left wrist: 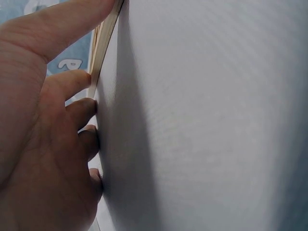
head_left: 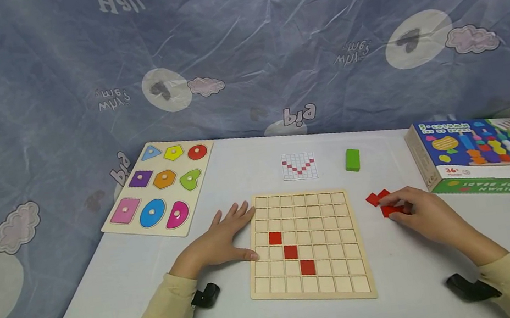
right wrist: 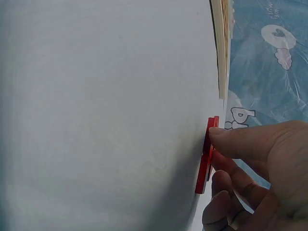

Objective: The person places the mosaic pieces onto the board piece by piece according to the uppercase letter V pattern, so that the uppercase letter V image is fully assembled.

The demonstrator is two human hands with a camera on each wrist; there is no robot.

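A wooden grid board (head_left: 325,220) lies on the white table, with three red square tiles (head_left: 291,252) set in its cells on a slanting line. My left hand (head_left: 222,239) rests with spread fingers at the board's left side, thumb and fingertips touching its edge. To the right of the board, my right hand (head_left: 420,210) is over a small group of loose red tiles (head_left: 373,199). Thumb and curled fingers pinch a red tile (right wrist: 207,144) close to the table surface. Its far side is hidden by the fingers.
A pattern card (head_left: 299,166) lies beyond the board, a green block (head_left: 352,160) to its right. A shape puzzle board (head_left: 140,191) is at the far left, a bead toy box (head_left: 489,150) at the far right. A patterned curtain (head_left: 237,45) hangs behind.
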